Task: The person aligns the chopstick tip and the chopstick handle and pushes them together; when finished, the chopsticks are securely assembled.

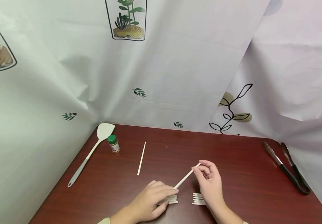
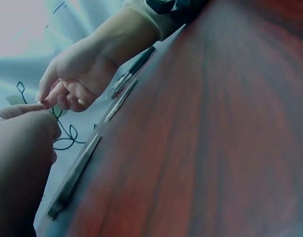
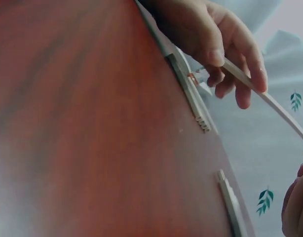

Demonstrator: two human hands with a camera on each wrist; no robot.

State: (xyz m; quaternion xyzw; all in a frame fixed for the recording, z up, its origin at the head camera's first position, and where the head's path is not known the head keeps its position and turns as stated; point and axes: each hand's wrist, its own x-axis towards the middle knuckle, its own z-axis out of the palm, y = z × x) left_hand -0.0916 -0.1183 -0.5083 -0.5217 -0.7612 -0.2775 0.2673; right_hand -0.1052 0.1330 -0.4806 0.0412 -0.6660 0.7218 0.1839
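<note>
Far left, white spatula (image 1: 93,150) with grey handle end is lying diagonally on the bench (image 1: 242,155), blade toward the back edge. Green-capped jar (image 1: 114,144) is standing upright just right of the blade. Next, a loose stick (image 1: 141,158) is lying alone, pale, roughly pointing front to back, apart from the hands.

Left hand (image 1: 152,200) is pinching the near end of the held stick (image 1: 187,175) between thumb and fingers; the right-wrist view is showing that grip best. Left stick row (image 1: 172,199) is lying under that hand, ends poking out past the fingers.

Held stick is slanting up and right between both hands, above the bench. Right hand (image 1: 211,183) is pinching its far end with thumb and fingertips. Right stick row (image 1: 198,199) is lying beneath the right hand, partly hidden.

Far right, black-handled tongs (image 1: 288,176) are lying spread, metal tips toward the back.
</note>
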